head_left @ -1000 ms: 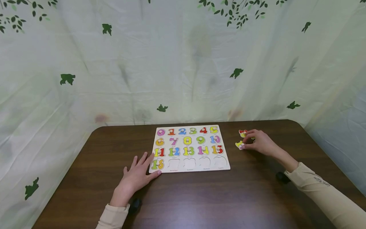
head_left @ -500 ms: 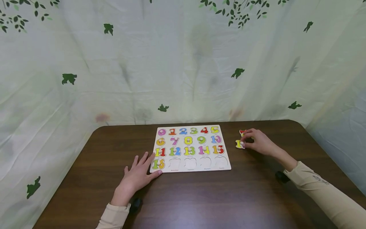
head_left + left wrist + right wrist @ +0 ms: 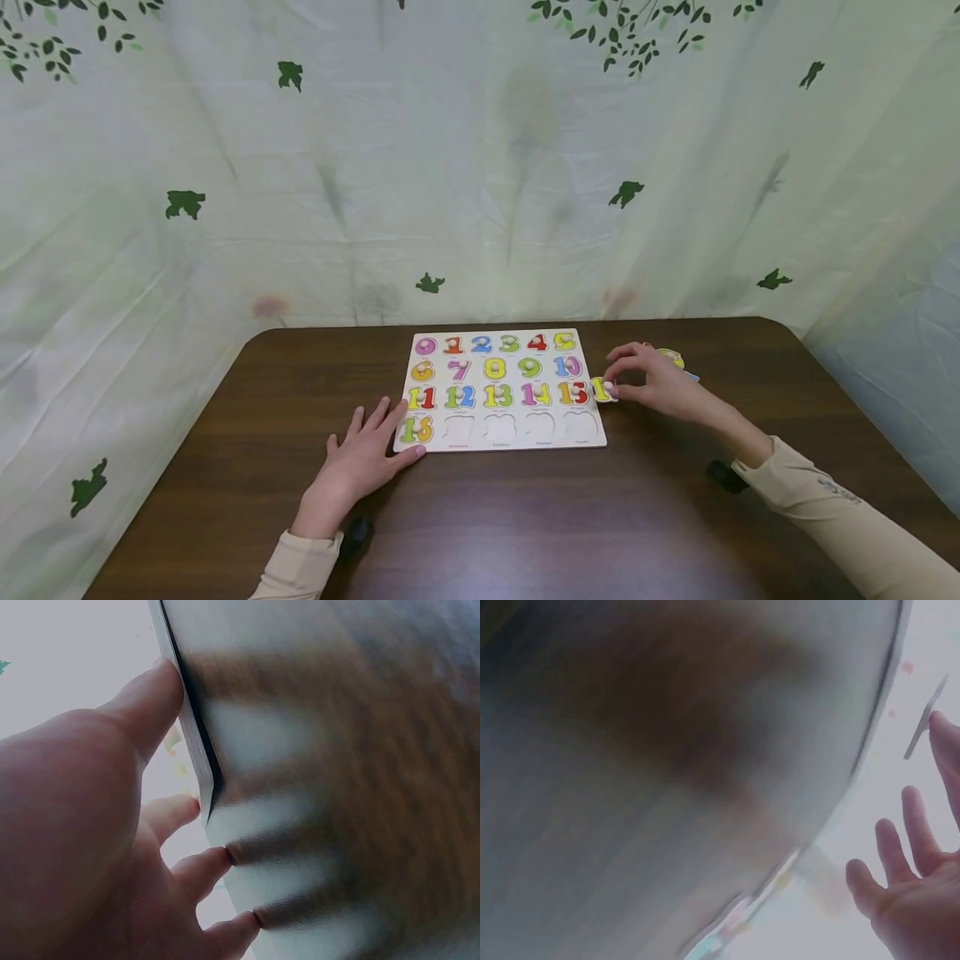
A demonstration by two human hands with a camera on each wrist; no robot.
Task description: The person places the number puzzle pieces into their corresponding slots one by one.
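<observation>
A white number puzzle board [image 3: 480, 439] lies on the table, its upper three rows filled with coloured knobbed numbers and a 16 [image 3: 415, 430] in the bottom row. My left hand [image 3: 358, 467] has its fingers spread at the board's near left corner, and the thumb rests on the edge. In the left wrist view, that thumb [image 3: 154, 701] touches the board's rim. My right hand [image 3: 671, 387] pinches a number piece [image 3: 602, 389] by its knob, at the board's right edge. A yellow 1 shows on it; fingers cover the other digit. The right wrist view shows the piece edge-on [image 3: 925, 716].
Behind my right hand lie other number pieces [image 3: 671, 357], partly hidden by it. The brown table [image 3: 510, 525] reaches back to a pale curtain [image 3: 480, 167] with leaf prints. Four outlined recesses is avoided; several bare recesses [image 3: 499, 428] line the board's bottom row.
My right hand has carried the pinched number piece left, from beside the other pieces to the board's right edge. The left hand has stayed at the board's corner.
</observation>
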